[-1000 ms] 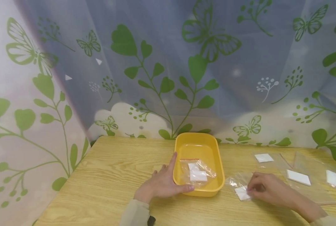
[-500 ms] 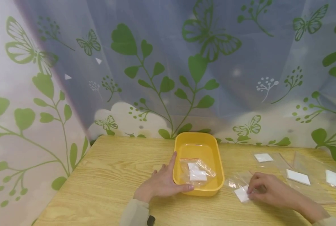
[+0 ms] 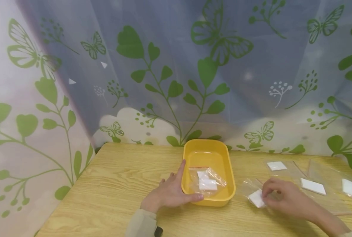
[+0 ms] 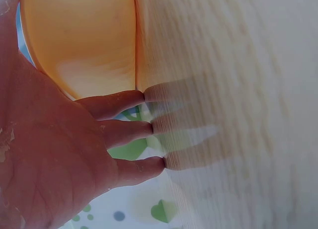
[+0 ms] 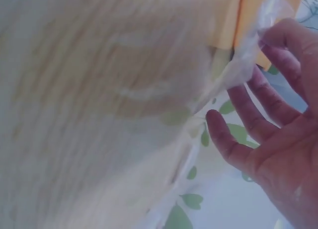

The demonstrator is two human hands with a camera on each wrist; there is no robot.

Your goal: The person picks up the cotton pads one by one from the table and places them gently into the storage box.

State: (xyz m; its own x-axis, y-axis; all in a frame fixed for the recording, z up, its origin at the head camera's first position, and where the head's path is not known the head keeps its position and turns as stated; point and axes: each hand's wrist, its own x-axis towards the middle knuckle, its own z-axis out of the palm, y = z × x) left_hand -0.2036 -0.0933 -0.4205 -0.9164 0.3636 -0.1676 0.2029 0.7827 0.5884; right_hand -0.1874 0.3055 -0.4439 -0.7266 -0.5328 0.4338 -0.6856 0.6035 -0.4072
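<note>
A yellow plastic tray point(image 3: 230, 184) stands on the wooden table, with clear zip bags holding white rectangular pieces point(image 3: 208, 184) inside. My left hand point(image 3: 167, 194) rests against its near left corner, index finger along the left side and thumb at the front rim. In the left wrist view, the other left fingers point(image 4: 131, 132) are straight, their tips touching the table. To the right of the tray, my right hand point(image 3: 285, 199) pinches a clear zip bag point(image 3: 255, 198) with a white piece in it between thumb and forefinger. That bag is partly raised; in the right wrist view, the remaining fingers are spread.
More clear zip bags lie on the right: one with a white piece point(image 3: 276, 165) at the back, one with a white block point(image 3: 313, 186), one with a white piece point(image 3: 351, 188) at far right. A patterned curtain point(image 3: 170, 82) hangs behind the table.
My right hand has shifted slightly right with the pinched bag, whose white piece now sits more tilted. The left hand and the tray have stayed in place.
</note>
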